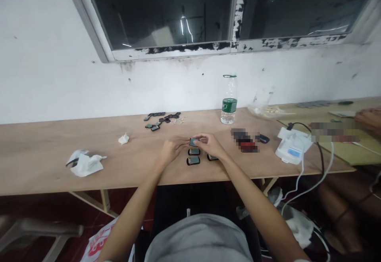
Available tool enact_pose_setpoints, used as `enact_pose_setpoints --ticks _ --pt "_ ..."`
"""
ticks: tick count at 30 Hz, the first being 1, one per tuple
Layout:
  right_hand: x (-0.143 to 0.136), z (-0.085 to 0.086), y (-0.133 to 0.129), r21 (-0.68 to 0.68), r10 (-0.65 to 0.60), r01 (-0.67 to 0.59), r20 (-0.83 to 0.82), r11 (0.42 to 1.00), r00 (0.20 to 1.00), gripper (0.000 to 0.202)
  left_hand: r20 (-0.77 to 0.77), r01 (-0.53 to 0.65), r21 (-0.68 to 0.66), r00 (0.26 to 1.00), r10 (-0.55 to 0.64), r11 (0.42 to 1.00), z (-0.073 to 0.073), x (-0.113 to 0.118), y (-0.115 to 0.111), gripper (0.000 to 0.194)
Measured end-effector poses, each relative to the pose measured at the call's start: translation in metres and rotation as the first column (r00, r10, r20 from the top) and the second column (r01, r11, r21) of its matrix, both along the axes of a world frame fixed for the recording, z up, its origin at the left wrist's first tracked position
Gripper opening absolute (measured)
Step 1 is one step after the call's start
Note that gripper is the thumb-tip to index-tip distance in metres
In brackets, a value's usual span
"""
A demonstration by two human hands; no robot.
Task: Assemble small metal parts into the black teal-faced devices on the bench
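Note:
Between my hands is a small black oval device part (194, 142) with a flat grey-green face. My right hand (210, 144) grips its right side between thumb and fingers. The fingers of my left hand (173, 148) are closed together at its left edge, and their tips are partly hidden. Just below lies a similar black-rimmed part (194, 152), with another part (193, 160) nearer the table edge. A further part (212, 157) shows partly from under my right wrist.
Several similar dark parts (155, 127) lie in a loose group farther back. A water bottle (228, 105) stands near the wall. Crumpled tissues (87, 164) lie at left. A white box (293, 147) with cables sits at right, near another person's hand (369, 120).

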State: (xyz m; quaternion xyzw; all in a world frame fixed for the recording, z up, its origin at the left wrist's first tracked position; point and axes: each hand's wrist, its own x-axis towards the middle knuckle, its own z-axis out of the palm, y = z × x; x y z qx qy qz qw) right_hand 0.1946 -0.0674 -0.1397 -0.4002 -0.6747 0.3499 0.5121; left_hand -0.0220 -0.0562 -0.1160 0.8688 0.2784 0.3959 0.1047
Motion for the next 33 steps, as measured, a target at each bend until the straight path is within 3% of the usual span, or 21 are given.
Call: enact_pose_setpoints --ticks 3,6,10,12,15,17,20,24,28,33 --pt "0.001 0.0 0.0 -0.031 0.04 -0.041 -0.046 0.999 0.998 0.035 0.075 -0.03 -0.041 0.997 0.033 0.999 0.0 0.001 -0.002 0.02" --pt "0.003 0.001 0.0 -0.05 0.068 -0.071 -0.068 0.996 0.995 0.038 0.164 -0.03 -0.186 0.984 0.061 0.982 -0.001 0.004 -0.002 0.019" --pt "0.006 0.002 -0.001 -0.027 0.103 -0.104 -0.033 0.994 0.994 0.036 0.34 0.107 -0.451 0.939 0.06 0.886 -0.006 0.009 0.002 0.023" --pt "0.007 0.002 -0.001 -0.024 0.126 -0.126 -0.006 0.992 0.992 0.034 0.391 0.156 -0.519 0.917 0.071 0.84 -0.009 0.01 0.004 0.027" --pt "0.005 0.002 -0.002 -0.026 0.15 -0.149 0.035 0.988 0.988 0.032 0.362 0.132 -0.574 0.926 0.106 0.808 -0.012 0.009 0.007 0.028" --pt "0.002 0.001 -0.002 -0.02 0.12 -0.119 0.055 0.993 0.991 0.033 0.301 0.078 -0.562 0.946 0.116 0.823 -0.015 0.008 0.009 0.026" --pt "-0.001 -0.004 0.001 0.027 -0.071 0.068 0.114 0.997 0.991 0.037 0.192 -0.006 -0.488 0.975 0.114 0.873 -0.019 0.01 0.01 0.025" --pt "0.0 -0.012 0.008 0.153 -0.296 0.26 0.323 0.954 0.899 0.014 0.045 -0.03 -0.413 0.998 0.054 0.91 -0.024 0.014 0.008 0.031" --pt "0.0 -0.015 0.009 0.191 -0.354 0.299 0.437 0.935 0.827 0.012 -0.06 -0.031 -0.388 0.998 0.009 0.921 -0.023 0.016 0.003 0.03" --pt "-0.003 -0.014 0.003 0.163 -0.305 0.258 0.552 0.952 0.776 0.019 -0.171 0.089 -0.372 0.972 -0.162 0.924 -0.02 0.015 -0.002 0.025"
